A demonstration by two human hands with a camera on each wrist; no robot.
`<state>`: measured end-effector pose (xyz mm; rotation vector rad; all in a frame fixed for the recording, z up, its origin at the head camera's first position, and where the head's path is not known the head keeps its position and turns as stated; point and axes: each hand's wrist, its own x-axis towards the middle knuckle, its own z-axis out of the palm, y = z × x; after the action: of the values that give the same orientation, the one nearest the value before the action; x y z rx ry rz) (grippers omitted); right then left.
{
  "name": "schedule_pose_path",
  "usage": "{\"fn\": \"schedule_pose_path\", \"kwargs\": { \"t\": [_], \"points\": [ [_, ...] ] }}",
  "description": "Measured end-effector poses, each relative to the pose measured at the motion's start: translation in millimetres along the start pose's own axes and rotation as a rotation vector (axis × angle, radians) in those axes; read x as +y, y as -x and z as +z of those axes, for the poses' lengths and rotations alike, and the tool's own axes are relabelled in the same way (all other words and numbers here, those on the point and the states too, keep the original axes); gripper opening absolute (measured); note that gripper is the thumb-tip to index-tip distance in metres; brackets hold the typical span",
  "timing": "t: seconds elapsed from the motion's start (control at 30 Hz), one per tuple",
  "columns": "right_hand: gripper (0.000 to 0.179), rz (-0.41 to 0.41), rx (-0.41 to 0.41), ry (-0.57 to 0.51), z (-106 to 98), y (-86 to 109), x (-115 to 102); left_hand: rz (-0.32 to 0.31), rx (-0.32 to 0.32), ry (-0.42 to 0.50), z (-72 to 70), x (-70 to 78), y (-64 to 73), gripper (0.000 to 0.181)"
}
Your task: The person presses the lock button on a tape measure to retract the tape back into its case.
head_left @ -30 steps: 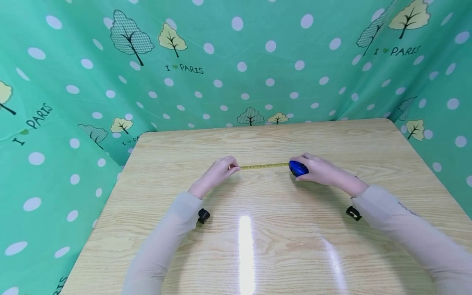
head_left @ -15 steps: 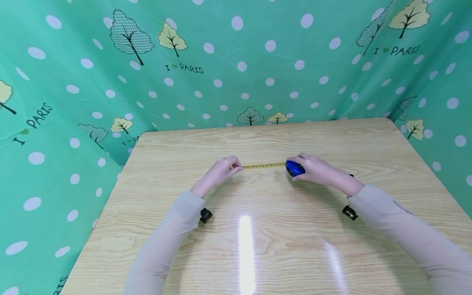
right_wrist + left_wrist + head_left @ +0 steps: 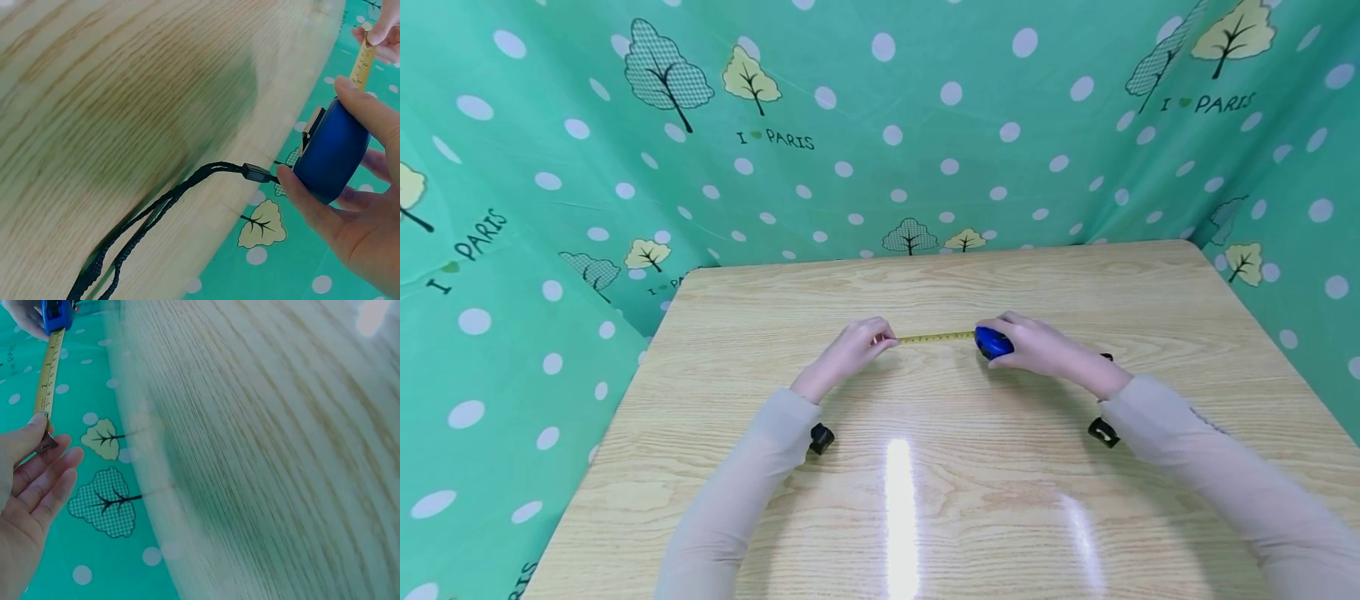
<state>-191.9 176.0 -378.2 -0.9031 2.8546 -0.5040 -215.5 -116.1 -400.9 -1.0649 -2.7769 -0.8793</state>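
Note:
My right hand (image 3: 1028,343) grips a blue tape measure (image 3: 993,342) by its case, fingers and thumb around it in the right wrist view. From the case a yellow blade (image 3: 936,337) runs straight to the left. My left hand (image 3: 855,348) pinches the blade's end between thumb and forefinger; the dark metal end hook (image 3: 47,444) shows there in the left wrist view. A black braided wrist strap (image 3: 169,197) hangs from the case and trails over the wood. Both hands are near the middle of the table, the blade stretched between them.
The wood-grain table (image 3: 775,300) carries bright light reflections towards its front. A green dotted curtain (image 3: 880,125) with tree prints stands behind it and at both sides. Black wrist camera mounts (image 3: 822,438) show beneath the sleeves.
My right hand has moved left with the tape measure, and my left hand slightly right. The visible length of blade between them has become shorter.

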Motion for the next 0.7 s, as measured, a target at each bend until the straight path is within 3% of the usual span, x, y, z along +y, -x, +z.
{"fn": "schedule_pose_path", "kwargs": {
  "t": [0.7],
  "points": [
    [0.062,-0.022,0.026,-0.022,3.0,-8.0,-4.6,0.029,-0.003,-0.016,2.2,3.0,-3.7,0.011]
  ]
}}
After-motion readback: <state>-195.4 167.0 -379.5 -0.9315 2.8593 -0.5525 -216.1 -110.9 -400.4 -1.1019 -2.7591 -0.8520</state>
